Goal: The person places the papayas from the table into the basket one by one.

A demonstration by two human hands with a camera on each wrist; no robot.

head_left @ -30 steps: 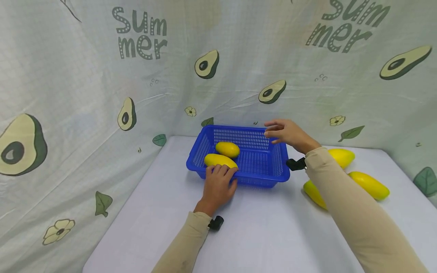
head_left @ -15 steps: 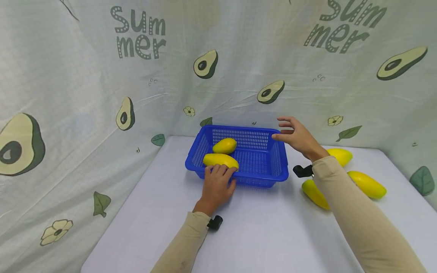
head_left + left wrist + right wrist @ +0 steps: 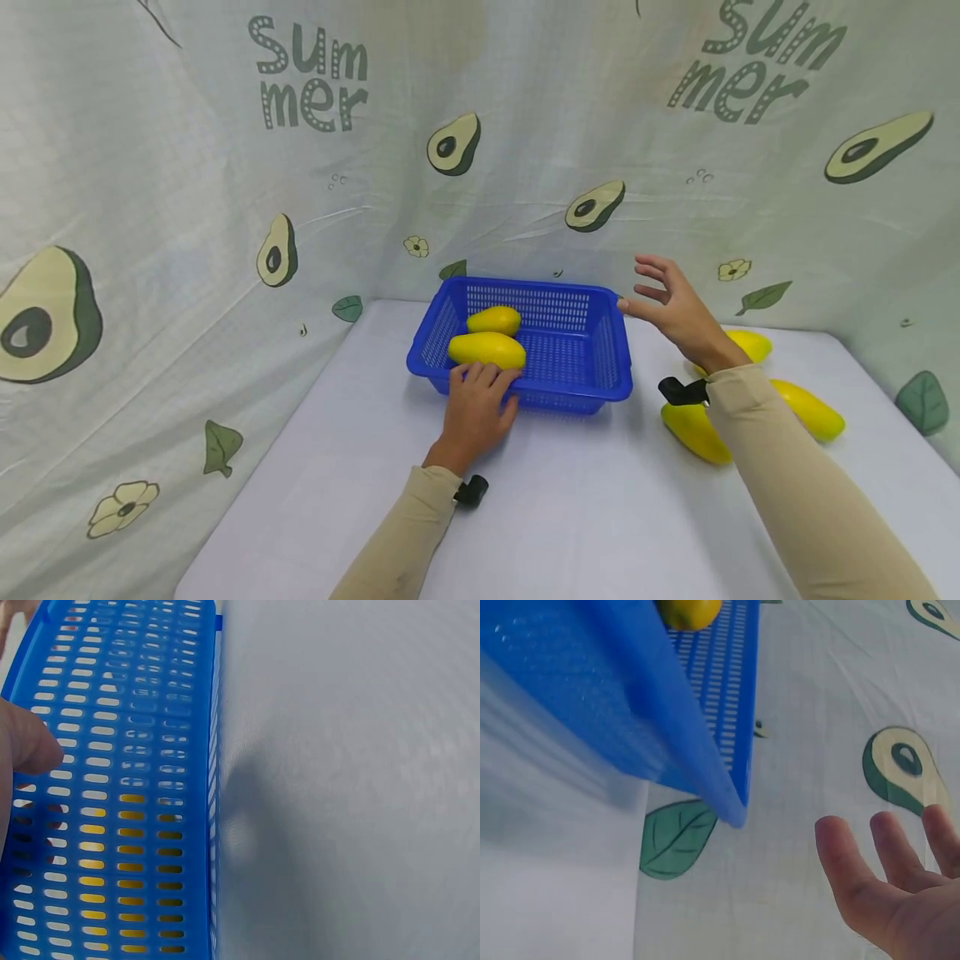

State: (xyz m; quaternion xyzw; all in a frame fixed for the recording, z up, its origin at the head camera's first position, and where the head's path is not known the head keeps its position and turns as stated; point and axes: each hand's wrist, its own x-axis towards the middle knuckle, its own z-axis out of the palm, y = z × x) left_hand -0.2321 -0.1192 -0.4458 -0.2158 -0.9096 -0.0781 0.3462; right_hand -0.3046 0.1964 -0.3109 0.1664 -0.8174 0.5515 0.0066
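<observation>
Two yellow mangoes lie at the left side of a blue plastic basket, one mango behind the other mango. My left hand grips the basket's near rim, fingers hooked over it and thumb on the outer wall. In the left wrist view the thumb lies against the slotted wall, with yellow showing through the slots. Right of the basket, my right hand is raised with fingers spread and nothing in it. The right wrist view shows its fingers apart from the basket's corner.
On the white table at the right lie three more mangoes: one at the back, a right-hand mango and a nearer mango. My right forearm partly covers them. A printed cloth hangs behind the table.
My right hand has moved right, from over the basket's back right corner to beside it. The rear mango in the basket has turned slightly. My left hand has stayed on the rim.
</observation>
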